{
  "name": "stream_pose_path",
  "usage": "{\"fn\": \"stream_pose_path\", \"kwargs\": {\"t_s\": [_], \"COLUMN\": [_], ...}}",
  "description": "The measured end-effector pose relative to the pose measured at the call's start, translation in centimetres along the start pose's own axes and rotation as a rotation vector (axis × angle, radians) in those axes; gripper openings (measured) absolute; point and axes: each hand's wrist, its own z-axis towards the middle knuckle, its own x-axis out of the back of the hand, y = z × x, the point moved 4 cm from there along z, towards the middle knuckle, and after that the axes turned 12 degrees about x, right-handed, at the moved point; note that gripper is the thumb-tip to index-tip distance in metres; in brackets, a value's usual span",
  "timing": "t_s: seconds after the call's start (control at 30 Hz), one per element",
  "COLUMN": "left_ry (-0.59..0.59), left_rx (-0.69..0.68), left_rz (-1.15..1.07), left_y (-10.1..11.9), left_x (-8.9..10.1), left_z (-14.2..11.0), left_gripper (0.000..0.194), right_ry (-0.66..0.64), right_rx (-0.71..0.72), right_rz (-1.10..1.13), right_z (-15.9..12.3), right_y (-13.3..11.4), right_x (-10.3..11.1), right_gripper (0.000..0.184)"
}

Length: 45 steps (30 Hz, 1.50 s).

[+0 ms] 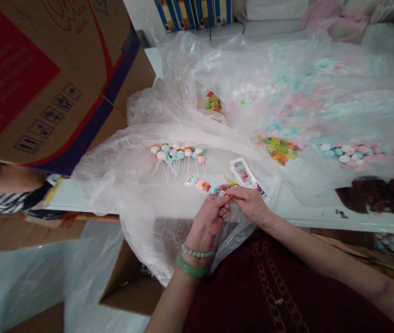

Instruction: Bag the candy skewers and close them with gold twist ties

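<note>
My left hand [212,217], with a green bangle and a bead bracelet on its wrist, pinches the stick end of a small wrapped lollipop packet [202,185] over the clear plastic sheet [141,185]. My right hand [250,203] meets it, fingers closed on a thin gold twist tie [230,182] at the packet's neck. A row of several pastel lollipops [178,152] on white sticks lies just beyond the hands. Printed packet labels [244,173] lie to the right of the packet.
A large cardboard box [44,78] stands at the left. Clear bags of pastel candies [353,152] and multicoloured sweets [280,150] cover the white table [322,215]. A dark brown patch [377,194] lies at right. Another open carton [131,286] sits below the table edge.
</note>
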Motion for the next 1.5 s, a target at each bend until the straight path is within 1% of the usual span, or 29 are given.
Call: {"fn": "stream_pose_path", "kwargs": {"t_s": [0.13, 0.2, 0.27, 0.3, 0.37, 0.43, 0.47, 0.5, 0.53, 0.6, 0.67, 0.73, 0.8, 0.83, 0.87, 0.9, 0.97, 1.0, 1.07, 1.1, 1.13, 1.17, 1.2, 1.23, 1.27, 1.3, 1.37, 1.4, 1.5], "left_ry": [-0.029, 0.012, 0.083, 0.115, 0.147, 0.131, 0.109, 0.08, 0.049, -0.001, -0.028, -0.055, -0.084, -0.083, -0.061, -0.02, 0.059, 0.061, -0.006, -0.031, -0.023, 0.032, 0.127, 0.239, 0.344, 0.423, 0.494, 0.495, 0.474], "left_rx": [-0.042, -0.085, -0.102, -0.09, -0.059, -0.069, -0.075, -0.067, -0.046, 0.002, -0.012, -0.048, -0.069, -0.085, -0.118, -0.163, -0.222, -0.205, -0.089, -0.03, 0.005, 0.003, -0.035, -0.101, -0.18, -0.256, -0.353, -0.358, -0.274], "left_rz": [-0.105, -0.164, -0.206, -0.224, -0.267, -0.299, -0.308, -0.312, -0.307, -0.264, -0.19, -0.086, 0.016, 0.07, 0.123, 0.173, 0.256, 0.286, 0.308, 0.3, 0.285, 0.267, 0.255, 0.251, 0.256, 0.267, 0.278, 0.264, 0.174], "left_y": [0.4, 0.4, 0.2, 0.1, -0.1, -0.1, 0.0, 0.0, -0.1, -0.2, -0.1, 0.0, 0.2, 0.3, 0.5, 0.7, 1.1, 1.1, 0.5, 0.2, -0.1, -0.2, -0.2, 0.0, 0.3, 0.6, 1.2, 1.4, 1.9], "left_x": [0.8, 1.3, 1.6, 1.5, 1.1, 0.2, -0.2, -0.6, -0.9, -1.2, -0.8, -0.2, 0.4, 0.6, 0.8, 1.0, 1.1, 1.0, 0.5, 0.3, 0.2, 0.4, 0.9, 1.4, 1.9, 2.4, 3.2, 3.6, 4.5], "left_z": [0.2, 0.6, 1.1, 1.3, 1.6, 1.6, 1.5, 1.4, 1.3, 0.8, 0.2, -0.5, -1.1, -1.3, -1.6, -1.8, -2.2, -2.2, -2.2, -2.1, -2.0, -1.9, -1.9, -1.9, -2.0, -2.1, -2.4, -2.4, -2.3], "left_gripper": [0.024, 0.021, 0.022, 0.022, 0.02, 0.017, 0.016, 0.015, 0.015, 0.018, 0.027, 0.036, 0.037, 0.032, 0.025, 0.019, 0.021, 0.025, 0.031, 0.033, 0.033, 0.032, 0.029, 0.027, 0.024, 0.023, 0.021, 0.021, 0.019], "right_ry": [0.034, 0.016, 0.006, 0.005, 0.003, -0.007, -0.003, 0.015, 0.041, 0.087, 0.062, 0.001, -0.013, 0.009, 0.056, 0.119, 0.253, 0.28, 0.221, 0.183, 0.185, 0.236, 0.32, 0.397, 0.431, 0.412, 0.304, 0.24, 0.008], "right_rx": [0.109, 0.149, 0.168, 0.178, 0.201, 0.202, 0.179, 0.135, 0.061, -0.117, -0.275, -0.407, -0.531, -0.567, -0.564, -0.527, -0.395, -0.335, -0.288, -0.297, -0.315, -0.334, -0.348, -0.356, -0.362, -0.364, -0.359, -0.347, -0.31], "right_rz": [-0.16, -0.231, -0.347, -0.427, -0.592, -0.676, -0.662, -0.598, -0.465, -0.112, 0.251, 0.59, 0.817, 0.831, 0.748, 0.609, 0.342, 0.29, 0.379, 0.472, 0.553, 0.6, 0.611, 0.6, 0.582, 0.559, 0.422, 0.27, -0.379], "right_z": [-0.4, -0.6, -0.7, -0.7, -0.5, -0.1, 0.2, 0.5, 0.8, 1.2, 1.3, 0.9, 0.3, 0.0, 0.0, 0.0, 0.6, 1.0, 2.1, 2.6, 3.1, 3.5, 3.9, 4.2, 4.6, 4.9, 5.6, 5.9, 6.6], "right_y": [-0.2, -0.7, -1.5, -2.0, -3.0, -3.6, -3.5, -3.3, -2.7, -1.4, -0.4, 0.1, 0.1, 0.1, 0.0, -0.2, -1.0, -1.5, -2.0, -2.1, -1.9, -1.7, -1.3, -0.8, -0.5, -0.1, 0.6, 0.9, 2.1], "right_x": [0.0, -0.3, -0.6, -0.7, -1.0, -1.3, -1.3, -1.2, -1.1, -1.1, -1.6, -2.3, -2.6, -2.5, -2.0, -1.3, 0.2, 0.5, 0.1, -0.4, -0.8, -1.1, -1.1, -1.1, -1.1, -1.1, -0.9, -0.5, 0.3], "right_gripper": [0.024, 0.024, 0.022, 0.02, 0.023, 0.024, 0.024, 0.023, 0.022, 0.017, 0.016, 0.023, 0.028, 0.028, 0.026, 0.022, 0.015, 0.019, 0.03, 0.031, 0.029, 0.027, 0.026, 0.028, 0.029, 0.028, 0.02, 0.018, 0.021]}}
